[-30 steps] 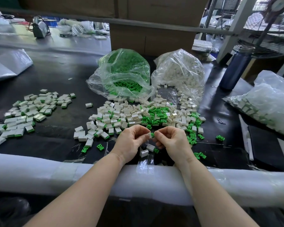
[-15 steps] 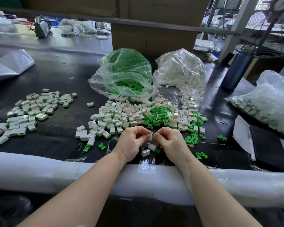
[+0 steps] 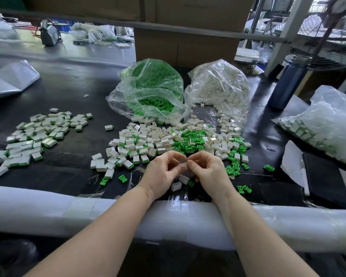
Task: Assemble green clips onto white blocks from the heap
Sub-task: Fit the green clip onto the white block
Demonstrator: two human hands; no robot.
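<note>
My left hand and my right hand meet fingertip to fingertip just above the black table, near its front edge. The left fingers pinch a small white block. The right fingers pinch against its end, where the green clip sits hidden behind them. Just beyond the hands lies the heap of white blocks mixed with green clips. Two loose white blocks lie under the hands. A pile of finished blocks with green ends lies at the left.
An open bag of green clips and a bag of white blocks stand behind the heap. A blue bottle, a bag of finished pieces and a black pad lie at the right. A padded white rail runs along the front edge.
The green clip seen between my fingertips earlier is now out of sight behind them, with a white piece showing there. The hands stay together in the same place.
</note>
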